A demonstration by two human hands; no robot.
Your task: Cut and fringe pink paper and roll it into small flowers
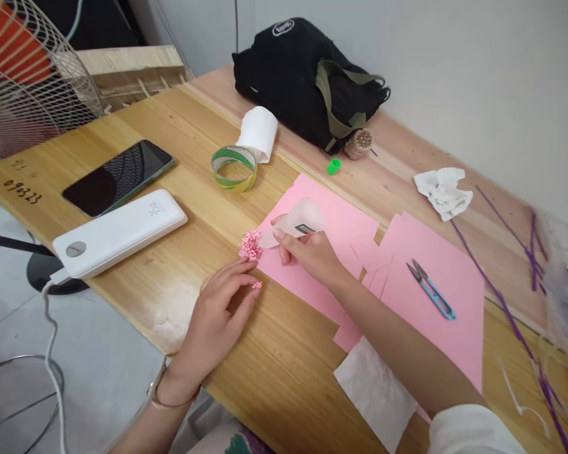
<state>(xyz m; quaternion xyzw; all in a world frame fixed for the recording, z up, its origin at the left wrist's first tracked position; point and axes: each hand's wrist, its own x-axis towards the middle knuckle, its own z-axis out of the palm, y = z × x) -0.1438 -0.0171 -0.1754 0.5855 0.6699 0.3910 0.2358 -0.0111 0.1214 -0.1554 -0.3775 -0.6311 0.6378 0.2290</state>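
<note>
My right hand (310,252) grips a translucent white squeeze bottle (307,217), tilted with its narrow tip down to the left. The tip is close to a clump of tiny pink beads (251,243); whether they touch I cannot tell. My left hand (224,309) rests at the table edge, thumb and fingertips pinching a small pink beaded piece (257,285). Its outstretched fingers reach the lower side of the larger clump. Pink paper sheets (331,284) lie under my right hand. Blue-handled thread snips (433,293) rest on the paper to the right.
On the left lie a white power bank (123,233) and a phone (118,176). A tape roll (234,173), a tissue roll (259,132), a green cap (334,166) and a black bag (303,82) are farther back. Purple stems (497,290) and crumpled tissue (445,192) lie right.
</note>
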